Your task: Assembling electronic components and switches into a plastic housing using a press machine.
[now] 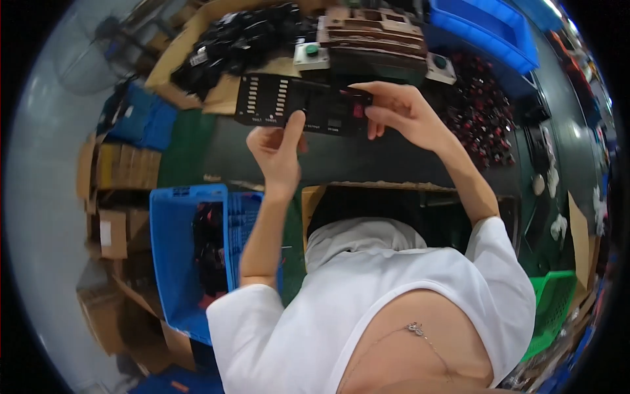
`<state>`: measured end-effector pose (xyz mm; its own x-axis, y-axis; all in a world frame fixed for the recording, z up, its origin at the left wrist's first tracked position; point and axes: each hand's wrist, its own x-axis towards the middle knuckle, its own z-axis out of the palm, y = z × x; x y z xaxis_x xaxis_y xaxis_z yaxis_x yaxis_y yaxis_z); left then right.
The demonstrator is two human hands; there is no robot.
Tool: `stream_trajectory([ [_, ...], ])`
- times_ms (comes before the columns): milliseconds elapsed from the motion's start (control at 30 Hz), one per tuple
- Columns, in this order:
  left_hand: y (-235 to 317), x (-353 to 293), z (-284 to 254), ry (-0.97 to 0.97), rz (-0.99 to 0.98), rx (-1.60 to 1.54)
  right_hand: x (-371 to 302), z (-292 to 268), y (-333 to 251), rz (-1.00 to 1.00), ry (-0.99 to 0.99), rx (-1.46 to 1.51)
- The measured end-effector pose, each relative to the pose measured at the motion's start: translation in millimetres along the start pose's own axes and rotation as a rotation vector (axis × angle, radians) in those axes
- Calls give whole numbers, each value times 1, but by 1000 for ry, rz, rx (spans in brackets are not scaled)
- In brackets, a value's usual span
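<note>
A flat black panel (pixel 315 98) is held up over the bench (pixel 243 156) in the upper middle of the frame, its face turned to the camera. The left hand (pixel 274 154) has a closed grip on its lower edge, thumb laid on the face and fingers bent behind. The right hand (pixel 412 119) is at the panel's right end, thumb and fingers partly curled around that corner; whether its grip pinches the panel, presses on it or only rests there, I cannot tell.

As to progress, a small red part (pixel 357 110) shows in the right end of the panel, so at least that position looks filled. Whether it is fully seated is too blurred to judge. Two columns of pale slots run down the panel's left part, with no part visible standing in them.

Plenty seems left around this one piece: a loose heap of small dark-red parts (pixel 482 111) covers the bench at the upper right, and glossy black items (pixel 243 43) fill a cardboard box (pixel 163 77) at the upper left. More dark pieces (pixel 210 246) lie in a blue crate (pixel 172 230) at the lower left; whether those are finished, I cannot tell.
</note>
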<state>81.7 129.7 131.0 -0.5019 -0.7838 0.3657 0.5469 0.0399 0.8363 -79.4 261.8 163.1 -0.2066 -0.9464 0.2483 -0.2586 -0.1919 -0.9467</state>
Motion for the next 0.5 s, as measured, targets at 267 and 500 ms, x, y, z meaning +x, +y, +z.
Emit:
stream_trajectory([
  [267,37,-35,-76,468,335,100,-48,75,49,88,154,341],
  [500,58,-52,-118,821,485,202,-88,94,65,149,223,460],
])
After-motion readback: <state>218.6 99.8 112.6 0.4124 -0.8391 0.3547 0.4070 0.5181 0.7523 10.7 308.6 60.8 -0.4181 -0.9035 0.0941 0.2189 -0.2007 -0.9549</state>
